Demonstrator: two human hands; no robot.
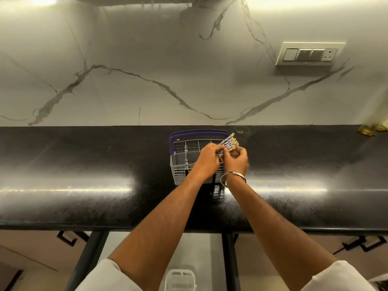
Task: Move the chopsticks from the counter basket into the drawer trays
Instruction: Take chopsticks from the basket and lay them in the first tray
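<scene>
Chopsticks (228, 142) sit gathered in a bundle above the basket (178, 164), held between both hands, so the task looks to be at its opening stage: the sticks are lifted out of their compartment but none has reached a drawer tray as far as this view shows. The basket, white wire-like plastic with a purple handle, stands on the black worktop (84, 185) near the marble wall, and its visible compartments look empty, though the hands cover the right part and I cannot tell whether more sticks remain there. Below the near edge of the worktop an open gap shows a pale plastic tray (180, 279), probably the destination, and it appears to hold nothing yet; carrying the bundle down and sorting it is still to do. The left hand (207, 162) reaches in from the near left, forearm extended, fingers curled closed around the lower part of the bundle. The right hand (236, 160), with a metal bangle (232, 177) on its wrist, comes in from the near right and pinches the sticks from the other side, fingers bent inward. The patterned tops of the sticks fan out toward the far right, tilted, just past the basket's far right corner. Both wrists hover over the basket without resting on it.
</scene>
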